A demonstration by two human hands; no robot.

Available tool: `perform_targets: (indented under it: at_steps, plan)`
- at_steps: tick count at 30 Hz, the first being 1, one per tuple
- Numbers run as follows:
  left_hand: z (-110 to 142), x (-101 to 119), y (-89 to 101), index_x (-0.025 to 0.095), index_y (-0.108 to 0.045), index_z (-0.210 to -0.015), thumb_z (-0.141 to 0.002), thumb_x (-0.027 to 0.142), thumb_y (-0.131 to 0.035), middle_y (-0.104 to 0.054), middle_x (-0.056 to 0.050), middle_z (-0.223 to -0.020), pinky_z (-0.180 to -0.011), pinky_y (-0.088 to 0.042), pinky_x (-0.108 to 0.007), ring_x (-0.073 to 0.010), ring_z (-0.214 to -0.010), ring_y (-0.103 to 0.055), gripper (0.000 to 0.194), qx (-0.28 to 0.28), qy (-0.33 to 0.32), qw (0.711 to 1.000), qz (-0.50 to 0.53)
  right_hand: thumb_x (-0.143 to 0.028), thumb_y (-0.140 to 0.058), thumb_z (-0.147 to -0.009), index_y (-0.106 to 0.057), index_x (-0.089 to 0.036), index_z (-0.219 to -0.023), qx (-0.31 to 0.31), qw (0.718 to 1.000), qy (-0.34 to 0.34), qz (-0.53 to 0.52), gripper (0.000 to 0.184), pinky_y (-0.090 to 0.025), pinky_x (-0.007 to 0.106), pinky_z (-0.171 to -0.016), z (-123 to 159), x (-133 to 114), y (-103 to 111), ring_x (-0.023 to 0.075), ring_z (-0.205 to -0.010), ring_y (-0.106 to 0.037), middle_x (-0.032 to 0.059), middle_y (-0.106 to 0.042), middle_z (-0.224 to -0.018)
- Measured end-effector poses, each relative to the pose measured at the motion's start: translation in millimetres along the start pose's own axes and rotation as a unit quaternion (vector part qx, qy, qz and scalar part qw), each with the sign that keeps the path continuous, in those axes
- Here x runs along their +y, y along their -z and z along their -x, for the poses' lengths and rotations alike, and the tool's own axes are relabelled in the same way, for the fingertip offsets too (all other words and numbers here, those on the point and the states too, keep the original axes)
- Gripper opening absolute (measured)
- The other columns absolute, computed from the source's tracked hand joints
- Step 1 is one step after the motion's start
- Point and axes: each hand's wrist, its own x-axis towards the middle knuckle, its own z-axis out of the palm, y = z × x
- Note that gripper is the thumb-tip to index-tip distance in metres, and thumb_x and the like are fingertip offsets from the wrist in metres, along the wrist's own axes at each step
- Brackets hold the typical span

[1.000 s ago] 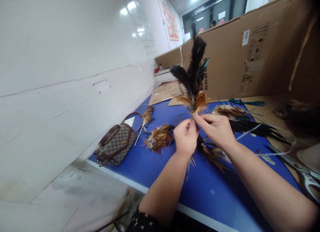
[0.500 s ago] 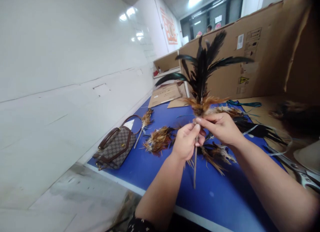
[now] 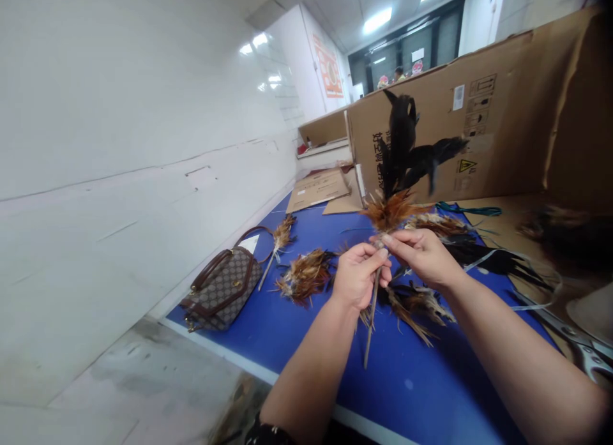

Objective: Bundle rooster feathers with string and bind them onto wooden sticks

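Both hands hold one feather bunch (image 3: 400,170) upright above a blue table (image 3: 421,381). It has black plumes on top, a brown fluffy collar (image 3: 389,212) below and a thin stick (image 3: 371,320) hanging down. My left hand (image 3: 358,276) is closed round the stick just under the collar. My right hand (image 3: 424,256) pinches the same spot from the right, fingertips meeting the left hand's. Loose brown and black feathers (image 3: 412,301) lie on the table under both hands.
A brown patterned handbag (image 3: 220,288) sits at the table's left edge by the white wall. A brown feather pile (image 3: 304,272) and a single feather stick (image 3: 278,237) lie near it. Large cardboard sheets (image 3: 479,126) stand behind. Scissors (image 3: 575,343) lie at the right, beside black feathers (image 3: 498,260).
The feather bunch has turned between my fingers; its black plumes spread wide, then swung round. The stick now hangs lower below my left hand. Both hands stay pinched at the collar.
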Motion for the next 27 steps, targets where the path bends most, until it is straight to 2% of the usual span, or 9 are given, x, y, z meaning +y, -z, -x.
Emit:
perform_targets:
  at_steps: [4, 10, 14, 17, 20, 23, 25, 27]
  plan:
    - [-1.1, -2.5, -3.8, 0.014, -0.060, -0.074, -0.066, 0.041, -0.094, -0.068, 0.000, -0.063, -0.041, -0.049, -0.022, -0.0107, -0.045, -0.060, 0.044, 0.043, -0.027, 0.999, -0.012, -0.064, -0.078, -0.082, -0.080, -0.019, -0.071, 0.023, 0.999, 0.016, 0.018, 0.046, -0.058, 0.034, -0.075, -1.0, 1.6, -4.6, 0.0211, -0.069, -0.068, 0.0046, -0.073, -0.069]
    - [-1.3, -2.2, -7.9, 0.016, -0.055, -0.074, -0.060, 0.040, -0.096, -0.061, 0.004, -0.052, -0.041, -0.048, -0.021, -0.0121, -0.042, -0.060, 0.049, 0.091, -0.053, 0.994, -0.026, -0.064, -0.073, -0.087, -0.080, -0.020, -0.071, 0.020, 0.996, 0.026, 0.079, 0.048, -0.055, 0.031, -0.069, 0.3, -2.5, -2.5, 0.0203, -0.067, -0.068, 0.0043, -0.075, -0.071]
    - [-3.1, -5.1, -9.0, 0.017, -0.054, -0.075, -0.058, 0.042, -0.096, -0.061, 0.004, -0.053, -0.039, -0.048, -0.021, -0.0127, -0.040, -0.060, 0.052, 0.126, -0.057, 0.989, -0.048, -0.060, -0.067, -0.093, -0.080, -0.017, -0.073, 0.012, 0.990, 0.033, 0.139, 0.049, -0.052, 0.030, -0.066, 0.2, -5.3, 1.5, 0.0199, -0.068, -0.066, 0.0049, -0.076, -0.073]
    - [-6.2, -11.7, -10.2, 0.018, -0.054, -0.075, -0.062, 0.042, -0.093, -0.060, 0.005, -0.051, -0.038, -0.048, -0.021, -0.0125, -0.038, -0.058, 0.048, 0.148, -0.067, 0.982, -0.093, -0.056, -0.069, -0.090, -0.082, -0.017, -0.075, 0.025, 0.984, 0.017, 0.174, 0.045, -0.049, 0.030, -0.063, -1.9, -5.9, 4.3, 0.0208, -0.067, -0.067, 0.0052, -0.077, -0.073]
    - [-9.1, -17.9, -13.0, 0.019, -0.055, -0.075, -0.070, 0.040, -0.088, -0.059, 0.005, -0.050, -0.041, -0.050, -0.022, -0.0128, -0.040, -0.059, 0.039, 0.151, -0.096, 0.971, -0.161, -0.054, -0.071, -0.086, -0.082, -0.018, -0.072, 0.041, 0.975, 0.019, 0.215, 0.041, -0.044, 0.030, -0.058, -3.3, -8.7, 7.4, 0.0198, -0.062, -0.063, 0.0033, -0.072, -0.064]
    - [-10.8, -13.7, -13.7, 0.018, -0.059, -0.074, -0.076, 0.039, -0.085, -0.063, 0.003, -0.058, -0.049, -0.054, -0.023, -0.0129, -0.048, -0.064, 0.034, 0.106, -0.151, 0.961, -0.208, -0.054, -0.069, -0.088, -0.076, -0.017, -0.062, 0.062, 0.963, 0.043, 0.257, 0.046, -0.037, 0.029, -0.054, -1.6, -18.3, 12.3, 0.0155, -0.057, -0.053, 0.0017, -0.062, -0.056]
    - [-13.2, -3.9, -8.0, 0.016, -0.068, -0.082, -0.080, 0.039, -0.083, -0.070, -0.002, -0.072, -0.058, -0.058, -0.025, -0.0139, -0.059, -0.069, 0.028, 0.024, -0.154, 0.959, -0.237, -0.054, -0.068, -0.090, -0.072, -0.014, -0.060, 0.091, 0.956, 0.053, 0.272, 0.049, -0.033, 0.028, -0.052, 1.8, -28.4, 18.6, 0.0126, -0.055, -0.044, 0.0007, -0.053, -0.053]
    - [-19.1, 6.5, 5.8, 0.016, -0.076, -0.102, -0.087, 0.041, -0.078, -0.076, -0.006, -0.088, -0.066, -0.060, -0.028, -0.0152, -0.069, -0.072, 0.029, -0.049, -0.134, 0.951, -0.274, -0.054, -0.068, -0.090, -0.072, -0.012, -0.064, 0.130, 0.951, 0.057, 0.276, 0.049, -0.030, 0.028, -0.051, 6.4, -39.1, 28.9, 0.0112, -0.055, -0.040, 0.0001, -0.049, -0.055]
